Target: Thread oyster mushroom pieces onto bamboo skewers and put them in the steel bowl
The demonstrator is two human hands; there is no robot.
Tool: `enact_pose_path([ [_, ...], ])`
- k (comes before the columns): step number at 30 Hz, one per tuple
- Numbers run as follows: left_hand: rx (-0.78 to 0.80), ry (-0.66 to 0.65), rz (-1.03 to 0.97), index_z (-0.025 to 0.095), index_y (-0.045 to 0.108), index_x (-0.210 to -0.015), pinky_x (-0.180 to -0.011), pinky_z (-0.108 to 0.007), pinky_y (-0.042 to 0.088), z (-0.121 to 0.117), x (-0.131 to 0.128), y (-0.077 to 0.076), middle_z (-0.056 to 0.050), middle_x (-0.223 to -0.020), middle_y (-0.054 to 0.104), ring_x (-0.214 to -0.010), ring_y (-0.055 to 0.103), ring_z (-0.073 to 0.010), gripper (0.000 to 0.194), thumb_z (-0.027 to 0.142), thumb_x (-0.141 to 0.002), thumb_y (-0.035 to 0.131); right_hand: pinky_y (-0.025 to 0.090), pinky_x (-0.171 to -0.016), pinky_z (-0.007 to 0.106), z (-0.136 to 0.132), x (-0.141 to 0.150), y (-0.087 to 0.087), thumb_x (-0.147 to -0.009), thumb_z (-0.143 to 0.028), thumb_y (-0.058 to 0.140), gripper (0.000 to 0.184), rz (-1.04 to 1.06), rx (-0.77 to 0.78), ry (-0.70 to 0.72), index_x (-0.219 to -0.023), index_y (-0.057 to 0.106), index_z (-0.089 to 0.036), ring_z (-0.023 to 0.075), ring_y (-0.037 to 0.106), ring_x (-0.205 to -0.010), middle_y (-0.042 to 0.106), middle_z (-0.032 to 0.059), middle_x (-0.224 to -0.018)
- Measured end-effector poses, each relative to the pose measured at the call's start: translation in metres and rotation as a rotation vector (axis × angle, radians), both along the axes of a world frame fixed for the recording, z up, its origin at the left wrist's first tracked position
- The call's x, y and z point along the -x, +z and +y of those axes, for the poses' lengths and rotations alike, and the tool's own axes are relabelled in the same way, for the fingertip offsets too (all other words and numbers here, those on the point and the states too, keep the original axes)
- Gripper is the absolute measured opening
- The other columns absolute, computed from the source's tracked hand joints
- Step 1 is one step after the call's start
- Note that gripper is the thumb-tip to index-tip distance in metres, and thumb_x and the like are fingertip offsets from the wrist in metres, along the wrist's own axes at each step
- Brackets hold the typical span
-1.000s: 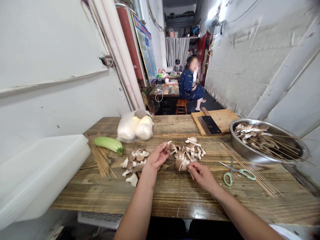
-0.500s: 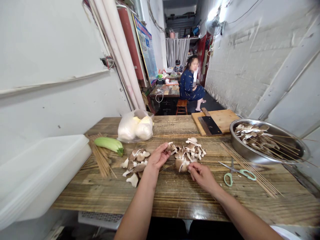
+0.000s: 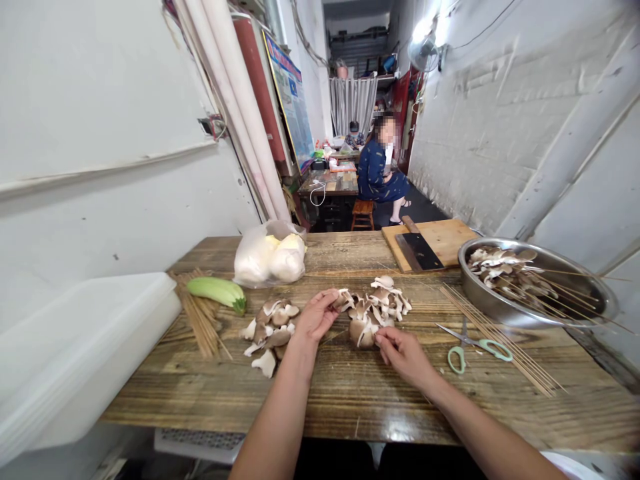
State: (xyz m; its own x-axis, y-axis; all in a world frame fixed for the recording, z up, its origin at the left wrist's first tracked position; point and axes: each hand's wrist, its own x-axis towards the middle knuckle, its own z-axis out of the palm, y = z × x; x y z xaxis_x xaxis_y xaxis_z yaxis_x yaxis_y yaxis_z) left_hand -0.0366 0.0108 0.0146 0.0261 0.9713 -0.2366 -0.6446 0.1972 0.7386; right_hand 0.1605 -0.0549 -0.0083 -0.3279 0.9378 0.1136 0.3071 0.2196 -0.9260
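My left hand (image 3: 315,317) is closed in a pinch on an oyster mushroom piece (image 3: 344,298) at the edge of the middle mushroom pile (image 3: 383,303). My right hand (image 3: 403,353) is closed on a skewered bunch of mushrooms (image 3: 363,330), fingers pinching at its near end. A thin bamboo skewer runs under that bunch toward my left hand. A second heap of torn mushroom pieces (image 3: 270,327) lies just left of my left wrist on the wooden table (image 3: 345,393).
Green-handled scissors (image 3: 473,343) and loose bamboo skewers (image 3: 500,340) lie to the right, beside a steel bowl (image 3: 540,283) of skewered mushrooms. A cleaver (image 3: 419,250) rests on a cutting board. A bag (image 3: 270,257), a green squash (image 3: 217,290), more skewers and a white tub (image 3: 75,360) are left. A person sits beyond.
Both hands stayed at the mushroom pile with only small finger shifts. The view dropped slightly.
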Motion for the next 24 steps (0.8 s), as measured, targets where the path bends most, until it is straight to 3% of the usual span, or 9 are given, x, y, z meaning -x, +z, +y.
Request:
enact_pose_path([
  [6,-0.056,-0.060,0.112,0.011,0.062,-0.070,-0.062,-0.022,0.044,-0.005,0.001,0.002,0.000,-0.064,0.061,-0.061,0.056,-0.0084,0.019,0.016,-0.057,0.075,0.031,-0.050,0.021,-0.001,0.000,0.003,-0.088,-0.038,0.039,0.031,0.007,-0.015,-0.006,-0.065,0.047,-0.019,0.0097,0.041,-0.045,0.043,-0.0050,-0.047],
  [14,-0.082,-0.198,0.163,0.012,0.063,-0.072,-0.063,-0.021,0.041,-0.017,-0.020,0.004,-0.001,-0.067,0.062,-0.062,0.054,-0.0082,0.022,0.021,-0.056,0.077,0.032,-0.051,0.022,-0.001,0.001,0.005,-0.088,-0.042,0.039,0.036,0.024,-0.067,-0.078,-0.062,0.045,-0.019,0.0098,0.041,-0.046,0.044,-0.0045,-0.046],
  [16,-0.095,-0.134,0.185,0.013,0.065,-0.079,-0.065,-0.022,0.041,-0.015,-0.019,0.005,-0.003,-0.074,0.063,-0.067,0.055,-0.0097,0.025,0.027,-0.060,0.074,0.032,-0.051,0.022,0.001,-0.003,0.008,-0.088,-0.042,0.040,0.034,0.051,-0.067,-0.091,-0.065,0.048,-0.018,0.0097,0.041,-0.046,0.044,-0.0046,-0.047],
  [18,-0.124,0.015,0.270,0.015,0.065,-0.087,-0.067,-0.023,0.041,-0.011,-0.015,0.004,-0.004,-0.082,0.064,-0.071,0.055,-0.0112,0.028,0.032,-0.064,0.071,0.032,-0.049,0.022,0.004,-0.008,0.013,-0.086,-0.043,0.043,0.031,0.107,-0.062,-0.141,-0.069,0.050,-0.018,0.0094,0.040,-0.046,0.043,-0.0049,-0.047],
  [21,-0.182,0.206,0.556,0.017,0.067,-0.084,-0.073,-0.025,0.040,-0.006,-0.010,-0.004,-0.004,-0.081,0.064,-0.074,0.055,-0.0133,0.023,0.030,-0.065,0.069,0.028,-0.043,0.021,0.009,-0.019,0.020,-0.085,-0.045,0.045,0.031,0.218,-0.038,-0.292,-0.072,0.050,-0.018,0.0079,0.035,-0.042,0.041,-0.0054,-0.048],
  [24,-0.222,0.160,0.800,0.019,0.068,-0.077,-0.078,-0.027,0.039,-0.001,-0.012,-0.017,-0.005,-0.082,0.065,-0.080,0.055,-0.0172,0.017,0.023,-0.061,0.071,0.023,-0.038,0.020,0.013,-0.025,0.023,-0.084,-0.049,0.046,0.034,0.315,0.024,-0.372,-0.071,0.049,-0.018,0.0065,0.030,-0.039,0.040,-0.0059,-0.048],
])
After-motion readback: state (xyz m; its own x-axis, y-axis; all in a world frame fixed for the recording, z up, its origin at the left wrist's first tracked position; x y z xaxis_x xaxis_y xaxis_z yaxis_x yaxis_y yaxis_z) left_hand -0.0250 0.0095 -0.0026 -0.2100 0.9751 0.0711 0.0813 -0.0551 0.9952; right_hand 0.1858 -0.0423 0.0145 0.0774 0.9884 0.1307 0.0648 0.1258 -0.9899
